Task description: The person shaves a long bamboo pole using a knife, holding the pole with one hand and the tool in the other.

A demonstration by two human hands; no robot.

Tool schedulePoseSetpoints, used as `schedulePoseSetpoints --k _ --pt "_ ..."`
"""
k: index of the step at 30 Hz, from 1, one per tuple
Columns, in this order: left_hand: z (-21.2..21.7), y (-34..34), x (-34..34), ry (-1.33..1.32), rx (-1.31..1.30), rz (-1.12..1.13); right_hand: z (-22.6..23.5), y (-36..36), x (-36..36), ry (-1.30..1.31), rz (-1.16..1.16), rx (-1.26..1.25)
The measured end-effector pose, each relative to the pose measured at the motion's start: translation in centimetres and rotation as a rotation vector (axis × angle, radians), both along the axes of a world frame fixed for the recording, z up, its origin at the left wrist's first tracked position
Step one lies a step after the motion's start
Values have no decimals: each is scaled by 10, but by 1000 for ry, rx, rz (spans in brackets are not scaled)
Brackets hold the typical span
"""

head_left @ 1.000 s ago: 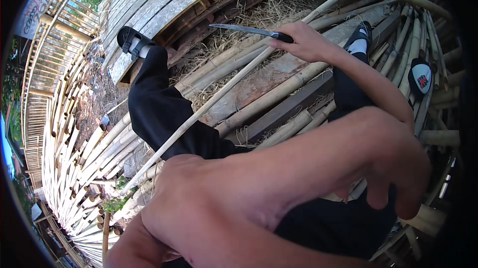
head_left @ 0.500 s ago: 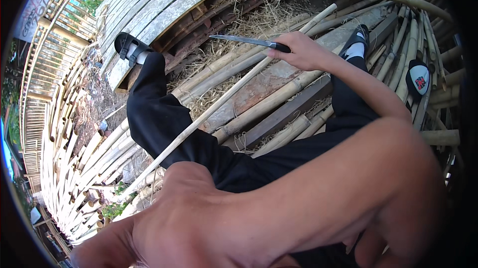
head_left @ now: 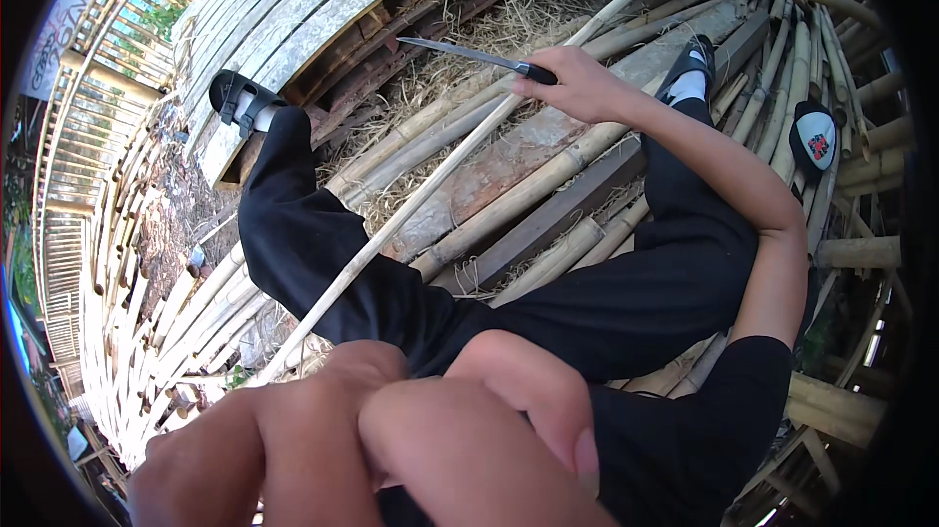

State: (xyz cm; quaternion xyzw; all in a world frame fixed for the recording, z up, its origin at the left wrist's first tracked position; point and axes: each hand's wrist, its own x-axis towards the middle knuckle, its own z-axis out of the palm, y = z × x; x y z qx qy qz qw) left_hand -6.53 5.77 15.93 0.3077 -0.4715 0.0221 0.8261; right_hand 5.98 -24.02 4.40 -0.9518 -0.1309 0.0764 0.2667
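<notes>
My right hand (head_left: 577, 85) is closed around the black handle of a knife (head_left: 460, 51), whose thin blade points left. A long pale bamboo strip (head_left: 421, 196) runs diagonally beneath that hand and over my left leg. Whether the fingers also grip the strip, I cannot tell. Very large and close at the bottom is my left hand (head_left: 313, 419), its fingers bent and its thumb to the right. Its fingertips mostly run out of the picture, so anything in them is hidden.
Bamboo poles (head_left: 528, 196) and a dark wooden beam (head_left: 558, 219) lie between my legs among dry shavings. A weathered plank platform (head_left: 264, 28) stands ahead. More poles are piled at left, beside a bamboo fence (head_left: 73, 155). A loose sandal (head_left: 814, 138) lies at right.
The left hand and arm have shifted down and left, and more of the fingers show. The view has moved slightly. The right hand still holds the knife over the strip.
</notes>
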Motion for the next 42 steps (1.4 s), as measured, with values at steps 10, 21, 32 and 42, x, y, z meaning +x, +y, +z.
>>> schedulePoseSetpoints --k 10,21,32,42 --pt "-24 6 12 -171 89 464 -2 -7 6 34 -16 -48" --pt "-19 35 -2 -261 -36 558 -10 -10 5 22 -6 63" --pt "-55 0 50 119 554 767 -20 -15 16 -45 -40 102" --pt "-106 75 53 555 1124 797 -13 -29 23 119 -84 404"
